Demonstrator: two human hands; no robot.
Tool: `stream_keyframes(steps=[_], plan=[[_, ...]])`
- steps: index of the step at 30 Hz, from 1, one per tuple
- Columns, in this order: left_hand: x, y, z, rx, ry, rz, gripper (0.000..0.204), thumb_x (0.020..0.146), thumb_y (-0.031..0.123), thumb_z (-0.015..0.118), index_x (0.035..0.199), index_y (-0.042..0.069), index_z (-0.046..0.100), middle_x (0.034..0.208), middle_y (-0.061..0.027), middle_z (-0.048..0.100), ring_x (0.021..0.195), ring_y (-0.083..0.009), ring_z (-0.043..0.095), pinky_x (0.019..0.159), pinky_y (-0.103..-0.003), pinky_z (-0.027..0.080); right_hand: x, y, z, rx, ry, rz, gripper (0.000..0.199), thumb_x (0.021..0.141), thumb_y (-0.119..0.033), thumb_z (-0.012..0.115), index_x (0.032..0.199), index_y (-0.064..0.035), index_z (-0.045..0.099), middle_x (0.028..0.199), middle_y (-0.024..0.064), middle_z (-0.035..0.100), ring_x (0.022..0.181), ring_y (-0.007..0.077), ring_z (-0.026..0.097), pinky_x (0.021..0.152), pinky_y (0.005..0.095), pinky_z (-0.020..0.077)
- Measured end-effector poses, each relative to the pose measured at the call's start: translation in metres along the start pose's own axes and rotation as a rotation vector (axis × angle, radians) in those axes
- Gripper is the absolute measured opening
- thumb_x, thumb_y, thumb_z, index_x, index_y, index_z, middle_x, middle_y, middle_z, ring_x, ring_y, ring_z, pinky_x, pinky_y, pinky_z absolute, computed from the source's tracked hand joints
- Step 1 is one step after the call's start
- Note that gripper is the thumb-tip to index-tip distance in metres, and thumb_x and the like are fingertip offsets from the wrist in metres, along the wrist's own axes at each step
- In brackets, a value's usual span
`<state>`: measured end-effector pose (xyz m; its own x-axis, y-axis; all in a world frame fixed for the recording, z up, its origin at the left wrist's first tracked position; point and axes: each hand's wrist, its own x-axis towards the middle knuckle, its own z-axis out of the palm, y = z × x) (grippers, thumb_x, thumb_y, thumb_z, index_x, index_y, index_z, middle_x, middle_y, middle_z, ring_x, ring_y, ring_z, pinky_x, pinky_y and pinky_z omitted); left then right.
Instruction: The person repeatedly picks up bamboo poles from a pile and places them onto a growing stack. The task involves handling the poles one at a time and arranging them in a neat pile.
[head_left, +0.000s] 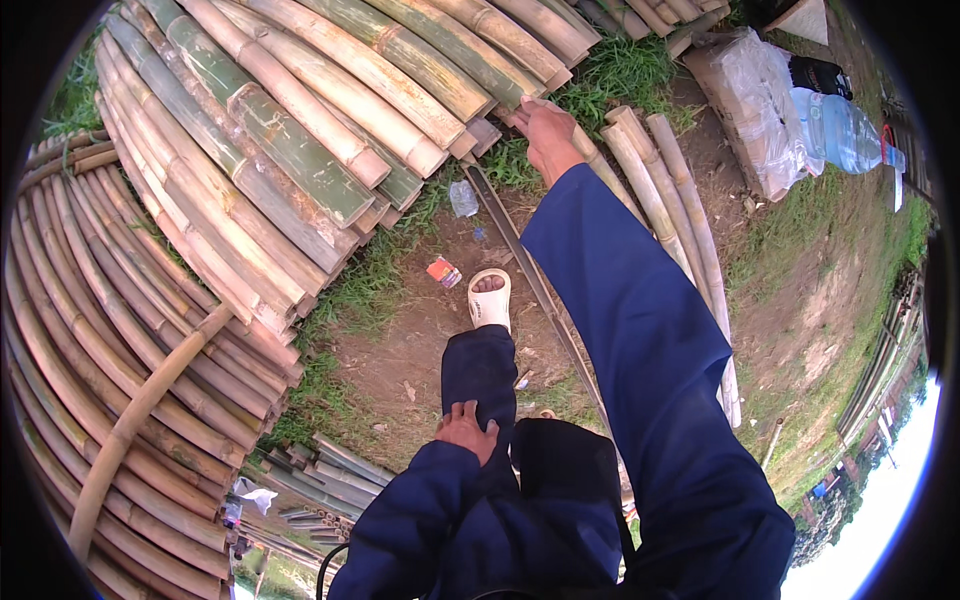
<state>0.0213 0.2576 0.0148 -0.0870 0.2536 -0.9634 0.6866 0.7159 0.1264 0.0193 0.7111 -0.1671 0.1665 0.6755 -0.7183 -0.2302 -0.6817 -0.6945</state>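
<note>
Reaching out with our right hand (545, 135), we close its fingers around the end of a split bamboo strip (610, 175) lying with others on the grass beside the big bamboo stack (300, 130), while our left hand (467, 430) rests flat and empty on our knee (480, 375).

hands (545, 135) 2 | sandal (490, 298) 1 | water bottle (838, 128) 1 | loose bamboo poles (665, 195) 3
</note>
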Motion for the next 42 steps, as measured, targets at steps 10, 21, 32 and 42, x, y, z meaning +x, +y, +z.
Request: stream_keyframes(steps=[10,21,32,42], plan=[[0.005,-0.001,-0.005,0.027,-0.029,-0.019,0.065,0.093,0.043,0.064,0.145,0.007,0.049,0.144,-0.0173,0.053,0.131,-0.0396,0.055,0.112,-0.048,0.044,-0.006,-0.010,0.015,-0.208,-0.040,-0.038,0.022,0.092,-0.005,0.075,0.107,0.0094,0.070,0.105,0.0179,0.074,0.089,0.0274,0.075,0.079,0.0341,0.0615],[0.001,0.029,0.003,0.006,-0.003,-0.091,0.059,0.093,0.037,0.066,0.142,0.008,0.051,0.140,-0.0216,0.055,0.126,-0.0441,0.059,0.107,-0.050,0.049,-0.062,0.132,-0.266,-0.819,-0.060,0.030,0.039,0.090,-0.028,0.073,0.122,-0.0045,0.074,0.109,0.0212,0.077,0.108,0.0290,0.073,0.098,0.0353,0.0544],[-0.002,0.099,0.081,0.231,0.065,-0.139,0.057,0.093,0.034,0.066,0.141,0.007,0.049,0.140,-0.0205,0.053,0.127,-0.0433,0.056,0.109,-0.049,0.046,-0.018,0.107,-0.588,-1.602,0.295,-0.217,0.071,0.085,-0.029,0.079,0.147,-0.0111,0.049,0.135,0.0102,0.058,0.131,0.0310,0.051,0.108,0.0494,0.0421],[-0.012,0.138,0.098,0.302,0.159,-0.165,0.061,0.092,0.035,0.068,0.143,0.005,0.049,0.137,-0.0218,0.056,0.127,-0.0420,0.056,0.109,-0.049,0.045,0.023,0.121,-0.617,-1.672,0.002,-0.360,0.057,0.078,-0.025,0.085,0.124,-0.0122,0.054,0.120,0.0109,0.065,0.113,0.0330,0.066,0.097,0.0471,0.0510]])
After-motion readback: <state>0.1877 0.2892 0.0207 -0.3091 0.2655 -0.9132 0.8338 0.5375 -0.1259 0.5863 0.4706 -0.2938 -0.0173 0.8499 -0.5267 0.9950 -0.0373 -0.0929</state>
